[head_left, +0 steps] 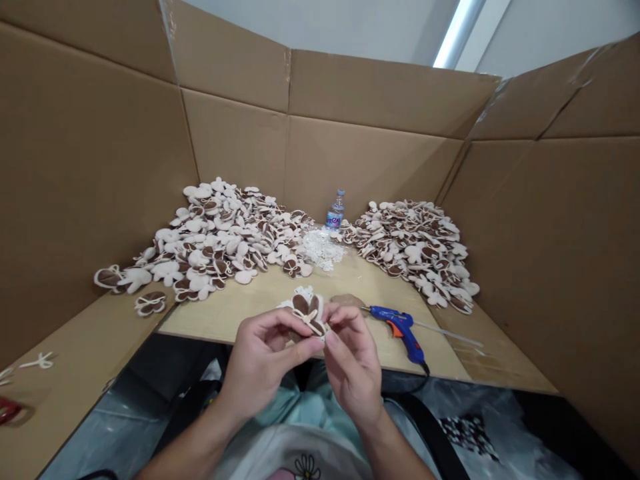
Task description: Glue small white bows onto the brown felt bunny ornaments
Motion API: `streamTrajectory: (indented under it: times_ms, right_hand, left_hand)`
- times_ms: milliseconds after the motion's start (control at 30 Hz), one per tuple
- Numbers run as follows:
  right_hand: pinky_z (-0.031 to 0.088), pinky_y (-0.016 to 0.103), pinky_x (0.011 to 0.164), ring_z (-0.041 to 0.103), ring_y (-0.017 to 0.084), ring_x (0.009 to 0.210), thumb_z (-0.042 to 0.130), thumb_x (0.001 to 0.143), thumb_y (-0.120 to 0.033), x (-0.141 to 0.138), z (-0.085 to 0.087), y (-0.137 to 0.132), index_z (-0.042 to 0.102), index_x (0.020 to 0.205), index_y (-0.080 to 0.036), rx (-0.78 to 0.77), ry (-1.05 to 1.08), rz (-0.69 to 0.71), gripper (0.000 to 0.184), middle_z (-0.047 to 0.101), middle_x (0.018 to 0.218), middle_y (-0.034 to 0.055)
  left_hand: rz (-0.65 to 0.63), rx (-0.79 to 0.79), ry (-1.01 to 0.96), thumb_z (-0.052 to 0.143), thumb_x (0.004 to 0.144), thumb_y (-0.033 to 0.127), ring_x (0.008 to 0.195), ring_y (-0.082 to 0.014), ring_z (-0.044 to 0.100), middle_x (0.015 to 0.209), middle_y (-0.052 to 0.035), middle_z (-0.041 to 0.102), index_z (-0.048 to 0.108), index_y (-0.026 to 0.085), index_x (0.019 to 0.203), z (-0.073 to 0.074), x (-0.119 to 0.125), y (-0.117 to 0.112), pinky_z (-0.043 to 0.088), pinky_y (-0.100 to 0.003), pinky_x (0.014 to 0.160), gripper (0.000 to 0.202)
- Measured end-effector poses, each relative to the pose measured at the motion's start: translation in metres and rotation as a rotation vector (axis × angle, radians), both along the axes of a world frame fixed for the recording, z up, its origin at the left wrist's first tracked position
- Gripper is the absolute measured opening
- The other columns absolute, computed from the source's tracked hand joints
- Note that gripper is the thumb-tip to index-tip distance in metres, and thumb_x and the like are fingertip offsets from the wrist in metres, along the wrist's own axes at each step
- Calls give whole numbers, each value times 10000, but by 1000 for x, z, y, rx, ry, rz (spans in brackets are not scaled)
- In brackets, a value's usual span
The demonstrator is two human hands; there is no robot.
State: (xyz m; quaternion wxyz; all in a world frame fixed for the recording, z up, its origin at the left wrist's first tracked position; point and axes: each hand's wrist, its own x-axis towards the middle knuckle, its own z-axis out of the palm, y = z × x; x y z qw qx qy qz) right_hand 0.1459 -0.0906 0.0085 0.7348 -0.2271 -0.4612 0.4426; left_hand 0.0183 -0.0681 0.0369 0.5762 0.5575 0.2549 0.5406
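My left hand (pixel 263 357) and my right hand (pixel 353 353) meet at the near edge of the wooden board (pixel 235 307). Both are closed on one small brown-and-cream fabric butterfly piece (pixel 307 311), held between thumbs and fingertips. A thin cream bow sits on its middle, under my right thumb and fingers. Close behind it a cream lace piece (pixel 304 292) shows, partly hidden by the butterfly. A blue hot-glue gun (pixel 400 327) with an orange trigger lies on the board just right of my right hand, nozzle pointing left.
Two big heaps of like fabric pieces lie at the back, the left heap (pixel 220 233) and the right heap (pixel 420 247). Between them are a pile of white lace bits (pixel 323 249) and a small water bottle (pixel 335 211). Cardboard walls (pixel 385 160) enclose the space.
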Motion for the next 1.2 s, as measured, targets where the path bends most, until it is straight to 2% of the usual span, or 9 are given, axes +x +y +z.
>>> streamTrajectory:
  times_ms: [133,267,433,533,633,800,1000,1100,1200]
  right_hand:
    - [443,327,832,540,181,903,626,873,-282,2,-2,0,577,949,-260,8,-42,-29,93,550,922,25]
    - [458,336,842,568,189,923,587,906,-305,12,-2,-1,586,1009,-263,-4,-133,-53,111,594,943,35]
    - [485,308,777,599,179,880,582,915,-273,36,0,-4,584,1211,-292,-31,-492,-127,297,643,1014,44]
    - [480,300,738,609,192,877,591,905,-244,49,-1,-7,644,1154,-267,-3,-743,-185,256,662,1012,57]
    - [474,293,704,627,194,836,597,898,-231,59,-4,-10,676,1066,-251,-42,-843,-217,187,691,972,54]
    - [484,273,677,645,179,766,627,879,-245,71,-7,-13,700,1005,-237,-134,-879,-131,146,725,919,40]
    - [475,270,644,629,170,712,612,887,-321,83,-9,-6,696,908,-207,-234,-818,45,143,705,802,33]
    - [461,248,629,619,159,701,635,865,-345,87,-12,0,700,852,-186,-305,-828,27,173,701,777,34]
    - [427,218,561,586,130,600,674,829,-357,90,-18,3,716,814,-177,-382,-914,90,185,672,670,13]
  left_hand:
    - [-51,-44,-37,791,697,125,661,-108,649,697,9,696,676,185,695,1,0,2,541,-201,640,129]
    - [-58,-73,-19,817,646,131,618,-108,606,654,25,640,593,184,662,-1,-2,7,513,-207,600,231]
    - [-98,-66,87,804,632,85,620,-84,565,663,46,614,583,181,657,-9,2,12,466,-187,612,242]
    - [-191,-119,155,828,573,73,626,-103,584,652,35,636,637,173,642,-12,7,12,469,-215,622,226]
    - [-257,-180,239,818,605,125,615,-131,615,644,4,682,704,175,642,-14,12,10,492,-269,648,130]
    - [-276,-181,327,762,668,139,609,-149,639,655,-25,732,757,193,672,-22,15,11,491,-295,658,54]
    - [-432,-211,386,726,721,162,622,-134,636,687,-21,733,767,188,801,-33,13,19,463,-253,632,94]
    - [-406,-225,403,798,650,213,823,-194,683,868,-55,766,756,199,908,-29,7,29,489,-297,753,261]
    - [-221,-162,531,743,711,340,926,-254,676,951,-100,768,757,175,742,-26,-5,47,479,-331,811,169]
